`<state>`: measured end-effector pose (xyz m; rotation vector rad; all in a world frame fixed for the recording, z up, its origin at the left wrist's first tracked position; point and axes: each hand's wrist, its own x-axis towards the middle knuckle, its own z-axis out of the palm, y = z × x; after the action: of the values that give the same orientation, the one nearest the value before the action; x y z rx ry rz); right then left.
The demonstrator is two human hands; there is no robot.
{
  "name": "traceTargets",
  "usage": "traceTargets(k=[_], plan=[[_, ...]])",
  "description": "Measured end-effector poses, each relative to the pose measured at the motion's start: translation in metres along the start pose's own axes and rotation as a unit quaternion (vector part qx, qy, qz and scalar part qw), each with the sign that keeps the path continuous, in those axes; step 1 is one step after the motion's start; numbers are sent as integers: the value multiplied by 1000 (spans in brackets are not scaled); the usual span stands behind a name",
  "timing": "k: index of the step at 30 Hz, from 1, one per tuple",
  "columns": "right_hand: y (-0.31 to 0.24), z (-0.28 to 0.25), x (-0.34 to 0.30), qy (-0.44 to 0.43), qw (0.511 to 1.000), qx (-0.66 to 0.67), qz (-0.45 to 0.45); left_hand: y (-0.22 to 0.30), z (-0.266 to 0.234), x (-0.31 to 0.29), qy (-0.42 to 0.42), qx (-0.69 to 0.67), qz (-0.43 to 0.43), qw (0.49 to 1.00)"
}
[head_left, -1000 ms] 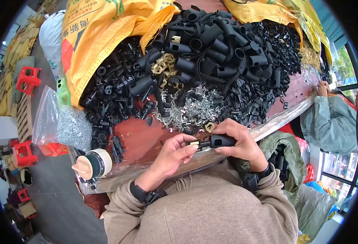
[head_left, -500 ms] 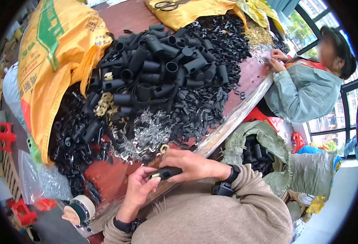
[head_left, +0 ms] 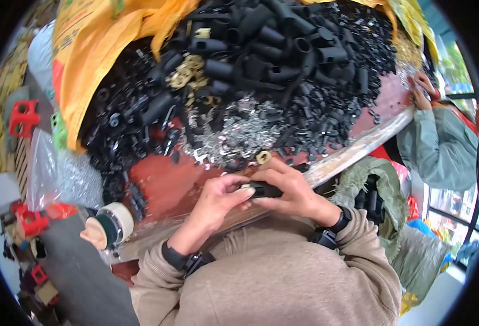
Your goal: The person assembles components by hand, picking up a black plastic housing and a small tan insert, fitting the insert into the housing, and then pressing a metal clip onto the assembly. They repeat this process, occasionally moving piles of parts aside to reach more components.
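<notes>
My right hand [head_left: 292, 187] is closed around a short black plastic tube [head_left: 267, 190] that has an opening in its side. My left hand [head_left: 221, 198] pinches at the tube's left end, where a small cream-coloured plastic piece [head_left: 246, 186] shows by the thumb tip. Whether that piece sits inside the tube is hidden by the fingers. Just beyond my right fingers lies a cream plastic ring [head_left: 263, 157]. Past it spreads a heap of small shiny metal clips [head_left: 239, 133], with several more cream rings [head_left: 188, 73] behind.
Black tubes [head_left: 272, 35] are heaped at the back, small black parts [head_left: 326, 114] right of the clips. A yellow woven sack [head_left: 95, 54] spills black pieces at left. A wooden beam [head_left: 359, 144] edges the red table [head_left: 166, 176]. At right are a co-worker's sleeve [head_left: 440, 144] and an open green sack [head_left: 394, 212].
The view has turned and dipped, so the heaps sit higher and further right in it. Both hands keep hold at the black tube, with the left fingers closer over its end.
</notes>
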<state>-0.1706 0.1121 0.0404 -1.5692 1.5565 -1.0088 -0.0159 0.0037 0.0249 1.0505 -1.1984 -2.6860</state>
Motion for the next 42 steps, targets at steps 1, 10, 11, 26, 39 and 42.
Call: traceTargets(k=[1,10,11,26,39,42], plan=[[3,2,0,16,1000,-7,-4,1,0,0,15,-2,1,1000],[-2,-15,9,-146,987,53,-45,1,-11,-8,-27,-25,-15,999],[0,-17,11,-147,987,52,-41,2,-13,-8,-36,-28,-16,999],[7,-8,19,-180,959,221,-8,-13,-4,0,-111,-106,53,987],[10,-1,21,-64,983,174,-3,-9,1,6,-58,-143,29,988],[10,0,20,-56,981,185,16,-8,1,5,-59,-145,26,987]])
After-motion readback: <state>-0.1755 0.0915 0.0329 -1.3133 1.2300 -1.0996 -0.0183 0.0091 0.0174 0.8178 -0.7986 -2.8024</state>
